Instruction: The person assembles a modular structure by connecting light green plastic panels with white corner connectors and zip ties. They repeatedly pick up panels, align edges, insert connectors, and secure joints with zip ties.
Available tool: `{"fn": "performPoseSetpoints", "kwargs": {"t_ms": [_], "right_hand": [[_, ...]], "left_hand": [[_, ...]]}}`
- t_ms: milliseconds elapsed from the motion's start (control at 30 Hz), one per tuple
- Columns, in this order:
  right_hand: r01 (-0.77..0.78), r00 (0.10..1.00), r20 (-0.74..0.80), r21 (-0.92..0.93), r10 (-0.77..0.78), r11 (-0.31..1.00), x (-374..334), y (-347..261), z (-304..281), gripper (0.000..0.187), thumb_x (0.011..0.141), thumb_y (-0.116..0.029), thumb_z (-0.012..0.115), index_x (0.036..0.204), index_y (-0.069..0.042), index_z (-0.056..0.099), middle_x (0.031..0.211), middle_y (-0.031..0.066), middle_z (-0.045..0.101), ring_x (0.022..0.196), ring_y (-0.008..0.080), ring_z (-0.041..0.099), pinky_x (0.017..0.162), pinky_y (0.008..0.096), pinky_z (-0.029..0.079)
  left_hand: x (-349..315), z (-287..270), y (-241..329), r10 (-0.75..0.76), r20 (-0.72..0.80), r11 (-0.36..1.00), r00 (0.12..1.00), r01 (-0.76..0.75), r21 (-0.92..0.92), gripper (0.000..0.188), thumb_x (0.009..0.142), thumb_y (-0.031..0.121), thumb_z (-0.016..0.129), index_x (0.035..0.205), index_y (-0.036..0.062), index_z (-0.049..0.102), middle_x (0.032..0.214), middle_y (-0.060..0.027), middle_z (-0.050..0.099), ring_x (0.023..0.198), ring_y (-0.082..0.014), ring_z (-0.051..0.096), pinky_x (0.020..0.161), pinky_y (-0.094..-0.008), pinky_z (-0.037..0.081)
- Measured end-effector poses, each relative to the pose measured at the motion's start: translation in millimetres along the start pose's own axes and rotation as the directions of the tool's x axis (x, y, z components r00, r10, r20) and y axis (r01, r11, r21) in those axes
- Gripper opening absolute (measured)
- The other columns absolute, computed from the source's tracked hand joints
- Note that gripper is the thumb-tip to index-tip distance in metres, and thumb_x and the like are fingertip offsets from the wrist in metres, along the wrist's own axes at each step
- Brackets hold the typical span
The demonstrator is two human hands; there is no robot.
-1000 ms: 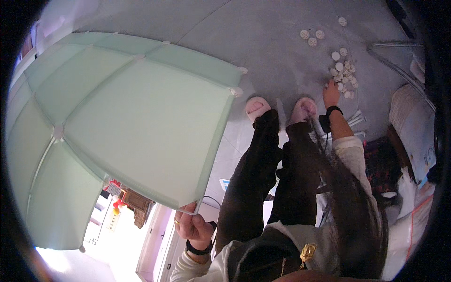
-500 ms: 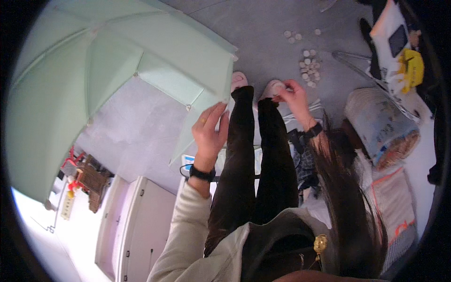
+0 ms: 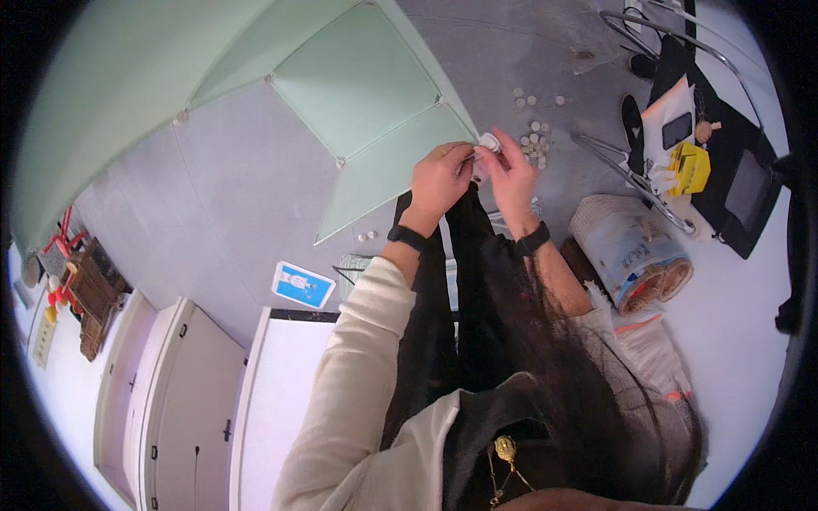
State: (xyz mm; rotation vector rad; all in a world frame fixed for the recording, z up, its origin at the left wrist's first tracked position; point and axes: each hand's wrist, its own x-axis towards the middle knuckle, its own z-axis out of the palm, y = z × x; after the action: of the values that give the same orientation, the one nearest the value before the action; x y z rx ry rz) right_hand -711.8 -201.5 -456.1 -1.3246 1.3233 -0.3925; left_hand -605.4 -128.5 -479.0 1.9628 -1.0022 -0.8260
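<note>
A large pale green structure of flat sheets [image 3: 358, 77], joined with small white corner pieces [image 3: 340, 163], fills the upper left. At the sheet's near right corner both hands meet. My left hand [image 3: 439, 180] is closed, its fingertips pinching the sheet's corner. My right hand [image 3: 511, 180] is closed on a small white round connector [image 3: 488, 142], held against that same corner. How far the connector sits on the corner is hidden by the fingers. Just beyond my right hand, several more white round connectors [image 3: 534, 143] lie loose on the grey floor.
To the right are a metal-framed chair [image 3: 626, 175], a yellow box [image 3: 688, 168], a phone [image 3: 677, 130] and a large printed bag [image 3: 630, 247]. A blue-and-white picture card [image 3: 303, 284] lies left of my legs. White doors [image 3: 196, 383] stand at lower left.
My right hand has moved left and my left hand right and up, so they now meet at the sheet's corner. The view has shifted; more floor and the chair side show.
</note>
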Motion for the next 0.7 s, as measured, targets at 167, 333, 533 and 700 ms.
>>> {"fn": "performPoseSetpoints", "kwargs": {"t_ms": [167, 333, 533, 700], "right_hand": [[0.026, 0.998, 0.057, -0.102, -0.020, 0.994, -3.2, -1.2, -3.1, 0.034, 0.086, -0.013, 0.068, 0.114, 0.003, 0.059, 0.102, 0.0081, 0.065, 0.086, 0.0106, 0.061, 0.076, 0.0244, 0.050], [0.028, 0.998, 0.061, -0.010, -0.028, 1.000, -4.8, 2.0, -2.2, 0.033, 0.087, -0.013, 0.065, 0.115, 0.002, 0.056, 0.104, 0.0087, 0.064, 0.091, 0.0116, 0.060, 0.080, 0.0257, 0.049], [0.036, 0.997, 0.065, -0.096, -0.030, 0.995, -4.4, 4.8, 0.8, 0.032, 0.087, -0.013, 0.065, 0.114, 0.002, 0.057, 0.103, 0.0098, 0.065, 0.091, 0.0134, 0.061, 0.081, 0.0271, 0.049], [0.065, 0.998, 0.037, -0.387, -0.055, 0.920, -1.7, -8.2, 4.7, 0.029, 0.083, -0.019, 0.070, 0.105, 0.000, 0.062, 0.089, 0.0110, 0.068, 0.080, 0.0139, 0.065, 0.072, 0.0275, 0.051]], "left_hand": [[1.0, -2.7, -1.5, -0.012, -0.005, 0.999, 1.000, 0.012, -0.039, 0.019, 0.077, 0.011, 0.063, 0.096, 0.0095, 0.067, 0.095, -0.0071, 0.068, 0.084, -0.0269, 0.065, 0.069, -0.0352, 0.053], [0.4, -6.9, -2.2, -0.047, 0.012, 0.996, 0.999, 0.047, -0.074, 0.019, 0.077, 0.012, 0.063, 0.095, 0.0098, 0.067, 0.094, -0.0069, 0.067, 0.085, -0.0270, 0.064, 0.070, -0.0360, 0.053], [-0.6, -9.1, -5.5, -0.058, 0.044, 0.990, 0.997, 0.063, -0.126, 0.021, 0.076, 0.011, 0.062, 0.097, 0.0095, 0.066, 0.096, -0.0087, 0.067, 0.086, -0.0302, 0.063, 0.070, -0.0378, 0.052], [-1.4, -6.7, -8.8, -0.045, 0.062, 0.990, 0.997, 0.053, -0.130, 0.018, 0.076, 0.009, 0.061, 0.094, 0.0080, 0.063, 0.092, -0.0103, 0.065, 0.082, -0.0325, 0.062, 0.069, -0.0402, 0.052]]}}
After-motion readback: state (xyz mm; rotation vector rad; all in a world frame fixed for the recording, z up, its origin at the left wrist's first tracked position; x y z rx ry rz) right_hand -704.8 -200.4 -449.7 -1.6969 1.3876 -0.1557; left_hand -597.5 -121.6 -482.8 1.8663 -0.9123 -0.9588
